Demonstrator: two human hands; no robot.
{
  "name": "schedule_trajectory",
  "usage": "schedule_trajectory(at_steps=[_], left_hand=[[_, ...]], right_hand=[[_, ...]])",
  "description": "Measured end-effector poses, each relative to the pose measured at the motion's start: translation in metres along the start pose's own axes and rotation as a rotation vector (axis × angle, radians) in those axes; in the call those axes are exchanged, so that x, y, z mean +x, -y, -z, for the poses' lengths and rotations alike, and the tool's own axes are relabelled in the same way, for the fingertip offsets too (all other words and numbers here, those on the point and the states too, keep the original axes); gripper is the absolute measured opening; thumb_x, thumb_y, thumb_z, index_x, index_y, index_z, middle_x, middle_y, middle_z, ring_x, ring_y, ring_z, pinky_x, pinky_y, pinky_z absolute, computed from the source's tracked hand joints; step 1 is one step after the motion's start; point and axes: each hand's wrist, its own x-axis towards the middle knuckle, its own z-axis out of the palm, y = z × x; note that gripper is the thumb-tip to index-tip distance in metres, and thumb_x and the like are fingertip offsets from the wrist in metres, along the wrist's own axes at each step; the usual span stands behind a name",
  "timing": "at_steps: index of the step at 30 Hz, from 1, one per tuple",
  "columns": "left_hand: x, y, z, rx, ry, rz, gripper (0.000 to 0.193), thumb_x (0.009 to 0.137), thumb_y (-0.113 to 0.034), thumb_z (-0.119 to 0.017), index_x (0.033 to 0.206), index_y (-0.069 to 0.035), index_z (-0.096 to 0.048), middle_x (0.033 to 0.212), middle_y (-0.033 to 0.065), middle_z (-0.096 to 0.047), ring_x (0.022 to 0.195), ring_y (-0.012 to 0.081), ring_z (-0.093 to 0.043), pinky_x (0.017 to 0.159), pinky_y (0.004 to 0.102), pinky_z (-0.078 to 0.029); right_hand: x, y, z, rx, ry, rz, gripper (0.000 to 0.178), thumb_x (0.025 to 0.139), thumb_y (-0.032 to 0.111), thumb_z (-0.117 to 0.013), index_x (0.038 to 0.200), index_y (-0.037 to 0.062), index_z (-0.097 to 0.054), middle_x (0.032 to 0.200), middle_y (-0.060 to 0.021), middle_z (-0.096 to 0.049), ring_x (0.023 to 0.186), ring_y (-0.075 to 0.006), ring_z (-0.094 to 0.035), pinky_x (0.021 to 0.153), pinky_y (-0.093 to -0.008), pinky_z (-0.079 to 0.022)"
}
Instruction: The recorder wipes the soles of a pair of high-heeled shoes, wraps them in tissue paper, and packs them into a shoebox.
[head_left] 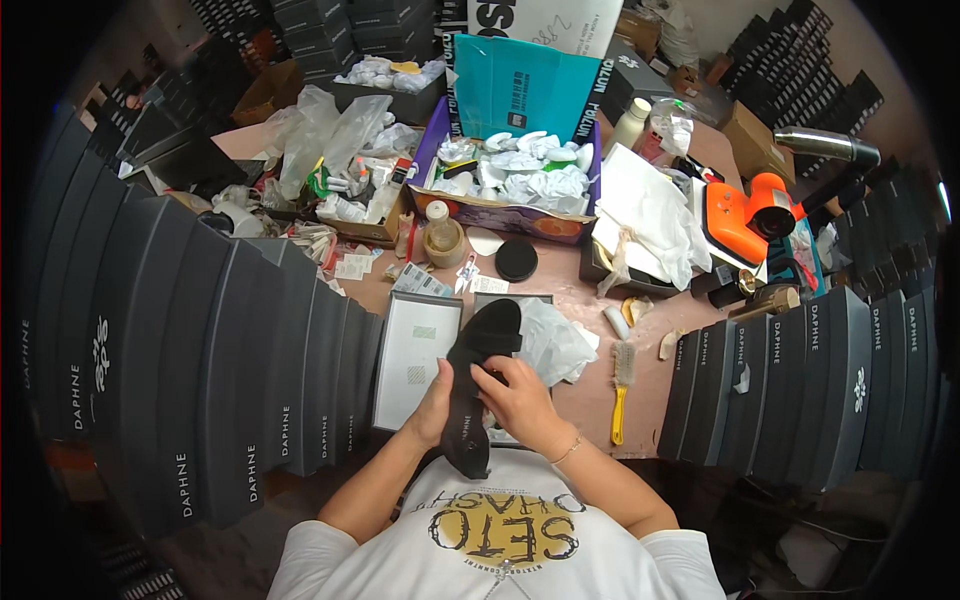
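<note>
A black shoe [466,405], its insole facing up and heel end toward me, is held over the table edge in front of my chest. My left hand [432,405] grips it along the left side, thumb pointing up. My right hand [527,402] has its bent fingers on the shoe's right side near the middle, at what looks like a strap; the fingertips are partly hidden. Beneath the shoe lies an open shoe box with white tissue paper [556,342]. Left of it sits a shallow box part [405,345] with a pale inside and dark rim.
A yellow-handled brush [620,392] lies right of the tissue. Behind stand a jar [441,240], a black round lid [516,261] and a purple carton [508,215] of crumpled paper. An orange heat-gun-like device [738,222] is at right. Stacked dark shoe boxes [230,370] flank both sides.
</note>
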Motion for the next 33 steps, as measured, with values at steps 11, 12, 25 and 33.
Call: schedule_trajectory(at_steps=[11,12,25,33], left_hand=[[0.015,0.014,0.105,0.168,-0.382,0.081,0.032,0.094,-0.035,-0.052,0.109,-0.007,-0.049,0.077,0.0075,-0.059,0.059,0.016,-0.06,0.053,0.0305,-0.054],[0.017,0.019,0.115,0.252,-0.445,0.076,0.03,0.093,-0.031,-0.056,0.109,-0.007,-0.049,0.076,0.0071,-0.058,0.06,0.0162,-0.06,0.053,0.031,-0.053],[0.046,0.058,0.072,0.589,-0.159,0.026,0.034,0.093,-0.023,-0.056,0.12,-0.002,-0.056,0.106,0.0043,-0.061,0.097,0.0108,-0.057,0.085,0.0247,-0.044],[0.057,0.085,0.063,0.167,-0.185,0.246,0.048,0.094,-0.032,-0.055,0.127,0.002,-0.046,0.115,0.0118,-0.058,0.107,0.0179,-0.056,0.093,0.0311,-0.045]], right_hand=[[-0.065,-0.065,0.038,0.621,-0.133,-0.818,0.027,0.083,0.009,-0.059,0.106,-0.0055,-0.059,0.092,-0.0133,-0.061,0.083,-0.0193,-0.057,0.074,-0.0286,-0.045],[-0.068,-0.064,0.031,0.763,-0.062,-0.921,0.028,0.083,0.01,-0.06,0.106,-0.0052,-0.06,0.092,-0.0129,-0.061,0.083,-0.0186,-0.057,0.075,-0.0282,-0.045],[-0.093,-0.09,-0.076,-0.072,0.548,-0.606,0.033,0.076,0.025,-0.058,0.103,0.0067,-0.066,0.093,-0.0241,-0.063,0.086,-0.038,-0.063,0.079,-0.0447,-0.051],[-0.077,-0.059,-0.006,0.368,0.298,-0.783,0.028,0.078,0.017,-0.053,0.096,-0.0028,-0.061,0.076,-0.0239,-0.062,0.07,-0.0331,-0.063,0.066,-0.0393,-0.049]])
